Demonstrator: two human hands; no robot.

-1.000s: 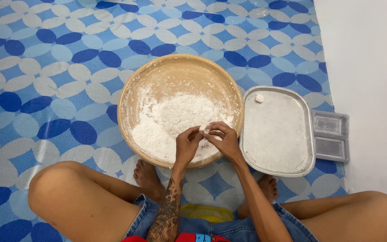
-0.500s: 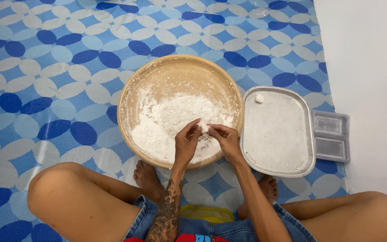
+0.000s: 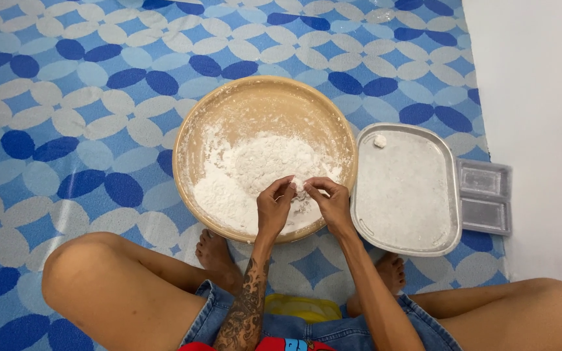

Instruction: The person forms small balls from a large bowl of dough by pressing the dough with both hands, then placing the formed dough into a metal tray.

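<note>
Both hands, left hand (image 3: pixel 273 207) and right hand (image 3: pixel 333 203), pinched a small dough lump (image 3: pixel 298 186) over the floury bowl (image 3: pixel 198 125), so crumbs fell inside.

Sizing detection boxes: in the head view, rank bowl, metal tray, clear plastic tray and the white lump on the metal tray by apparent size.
1. Bowl
2. Metal tray, somewhat smaller
3. Clear plastic tray
4. White lump, by far the smallest
All lie on the same mat, so nearness hardly skews this.

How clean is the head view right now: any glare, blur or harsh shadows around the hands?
Head view: even, soft light, sharp throughout, no motion blur on the left hand or right hand; mild sheen on the grey metal tray; white flour in the round tan bowl looks bright, with little texture.
</note>
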